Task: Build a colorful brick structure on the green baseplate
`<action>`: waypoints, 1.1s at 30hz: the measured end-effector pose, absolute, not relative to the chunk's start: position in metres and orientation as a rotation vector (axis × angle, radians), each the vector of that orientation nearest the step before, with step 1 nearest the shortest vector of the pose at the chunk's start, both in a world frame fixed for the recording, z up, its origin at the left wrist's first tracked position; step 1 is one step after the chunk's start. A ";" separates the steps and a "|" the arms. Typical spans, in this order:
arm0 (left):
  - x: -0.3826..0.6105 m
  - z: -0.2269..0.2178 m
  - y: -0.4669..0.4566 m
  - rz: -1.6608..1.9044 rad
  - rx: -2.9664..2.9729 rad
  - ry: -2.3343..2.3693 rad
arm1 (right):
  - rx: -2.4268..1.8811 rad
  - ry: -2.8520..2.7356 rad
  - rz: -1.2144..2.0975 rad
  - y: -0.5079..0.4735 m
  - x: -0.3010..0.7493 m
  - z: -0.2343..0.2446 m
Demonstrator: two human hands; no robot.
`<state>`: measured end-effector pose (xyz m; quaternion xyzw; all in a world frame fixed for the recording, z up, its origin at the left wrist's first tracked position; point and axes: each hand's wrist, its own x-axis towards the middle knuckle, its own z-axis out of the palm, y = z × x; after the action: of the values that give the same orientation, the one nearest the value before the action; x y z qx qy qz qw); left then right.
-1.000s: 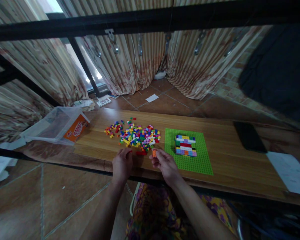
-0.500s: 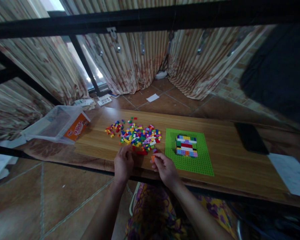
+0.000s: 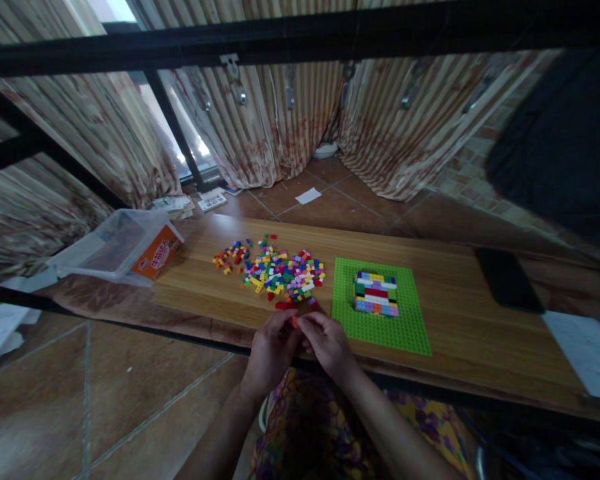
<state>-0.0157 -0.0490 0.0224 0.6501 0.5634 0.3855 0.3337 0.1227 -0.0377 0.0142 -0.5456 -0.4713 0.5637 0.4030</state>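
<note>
My left hand (image 3: 274, 348) and my right hand (image 3: 329, 340) meet over the front edge of the table. Between their fingertips is a small orange toy brick (image 3: 295, 322), partly covered by the fingers; both hands are closed on it. Just beyond them lies a heap of loose coloured bricks (image 3: 285, 272), with a few red ones nearest my fingers. To the right, a green baseplate (image 3: 415, 327) carries a low structure of multicoloured bricks (image 3: 377, 293).
A clear plastic box (image 3: 115, 247) with an orange label stands at the table's left end. On the right of the wooden tabletop (image 3: 455, 307) are a black phone-like slab (image 3: 509, 280) and a white sheet (image 3: 583, 347). A dark metal bar (image 3: 300, 43) crosses above.
My left hand has moved right and toward me from the heap's edge to join my right hand at the orange brick. My right hand has shifted slightly left.
</note>
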 end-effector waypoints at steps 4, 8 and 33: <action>-0.025 0.016 -0.045 0.927 1.846 1.618 | -1.536 -1.527 0.844 -0.028 0.135 0.014; -0.034 0.012 -0.041 0.851 1.972 1.791 | -1.694 -1.715 0.537 -0.016 0.139 0.010; -0.011 0.056 -0.042 0.966 0.684 1.160 | -1.082 -1.708 0.938 -0.036 0.132 0.041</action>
<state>-0.0108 -0.0423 0.0557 0.3042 0.5158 0.4298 0.6758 0.1323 -0.0358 0.0407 -0.4359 -0.6880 0.3776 0.4405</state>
